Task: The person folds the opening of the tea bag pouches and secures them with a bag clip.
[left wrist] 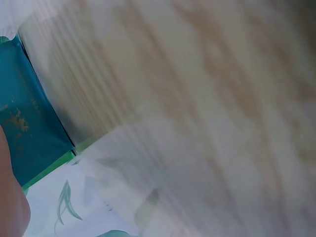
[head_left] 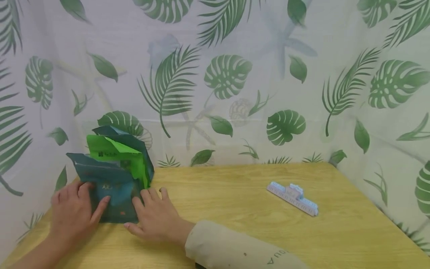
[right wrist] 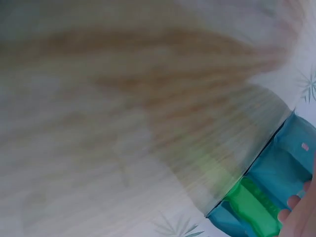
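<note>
On the left of the head view, a dark teal pouch (head_left: pixel 115 186) stands in front, with small gold lettering on its face. Behind it stand a bright green pouch (head_left: pixel 115 147) and another dark teal pouch (head_left: pixel 145 149). My left hand (head_left: pixel 72 213) holds the front pouch by its left side, thumb across the face and fingers at the edge. My right hand (head_left: pixel 159 216) touches the right edge with its fingers, its thumb apart near the bottom corner. In the right wrist view, fingertips (right wrist: pixel 292 201) lie close to the green pouch (right wrist: pixel 254 207).
A pale ruler-like clip (head_left: pixel 293 198) lies on the right part of the wooden table (head_left: pixel 228 209). A white cloth with green leaves (head_left: pixel 255 123) hangs behind the table and along both sides.
</note>
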`<state>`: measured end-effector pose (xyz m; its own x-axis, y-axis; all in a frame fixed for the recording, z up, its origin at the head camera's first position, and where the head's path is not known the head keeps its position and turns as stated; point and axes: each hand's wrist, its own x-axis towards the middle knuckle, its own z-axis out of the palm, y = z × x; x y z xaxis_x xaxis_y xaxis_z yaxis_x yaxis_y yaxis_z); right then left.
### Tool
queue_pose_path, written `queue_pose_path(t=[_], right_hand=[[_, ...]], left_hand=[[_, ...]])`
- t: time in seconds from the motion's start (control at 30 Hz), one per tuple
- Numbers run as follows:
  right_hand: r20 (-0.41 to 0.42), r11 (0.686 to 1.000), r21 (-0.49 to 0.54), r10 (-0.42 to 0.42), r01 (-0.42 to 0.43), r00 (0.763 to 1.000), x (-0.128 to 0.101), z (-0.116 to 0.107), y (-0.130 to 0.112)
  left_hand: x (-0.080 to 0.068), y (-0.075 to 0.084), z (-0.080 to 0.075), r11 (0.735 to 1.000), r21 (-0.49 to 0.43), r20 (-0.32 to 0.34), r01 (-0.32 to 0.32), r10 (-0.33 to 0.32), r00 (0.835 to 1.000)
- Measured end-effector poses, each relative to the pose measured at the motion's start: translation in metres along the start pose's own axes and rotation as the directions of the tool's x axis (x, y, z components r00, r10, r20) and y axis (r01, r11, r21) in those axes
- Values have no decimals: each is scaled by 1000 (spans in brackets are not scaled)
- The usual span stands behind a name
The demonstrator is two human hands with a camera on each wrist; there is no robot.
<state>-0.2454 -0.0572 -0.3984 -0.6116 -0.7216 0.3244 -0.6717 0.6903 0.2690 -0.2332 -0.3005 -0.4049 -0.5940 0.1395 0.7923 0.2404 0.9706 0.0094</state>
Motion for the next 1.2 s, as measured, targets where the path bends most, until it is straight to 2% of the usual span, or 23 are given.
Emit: queue_pose_path(t=[0.1,0.23,0.37,0.5,0.57,0.73,1.0,1.2], right_hand=[[-21,1000,-19,-15,15,1000,0,1,-2],[-29,1000,-16,-16,15,999,1,2,-4],[-24,1000,-19,-20,19,1000,1,4,-5],[-27,999,-33,-22,21,999,1,6,-5],[-28,999,-35,-23,22,999,1,6,-5],[-28,999,-32,-24,23,999,1,6,-5],[2,1000,27,15,-15,1000,-5,6,3],[-1,1000,11,20,-20,1000,-9,8,12]], left_hand=[[-2,-5,-4,996,43,75,76,-79,994],[-5,-11,-9,980,121,165,161,-180,970],[-11,-18,-7,972,159,246,175,-211,946],[-16,-25,-1,980,147,301,134,-173,938],[-18,-27,1,983,124,317,134,-168,933],[-17,-25,3,988,80,326,128,-148,934],[-13,-18,3,996,-13,338,87,-78,938],[-11,-14,7,994,-96,324,41,-8,946]])
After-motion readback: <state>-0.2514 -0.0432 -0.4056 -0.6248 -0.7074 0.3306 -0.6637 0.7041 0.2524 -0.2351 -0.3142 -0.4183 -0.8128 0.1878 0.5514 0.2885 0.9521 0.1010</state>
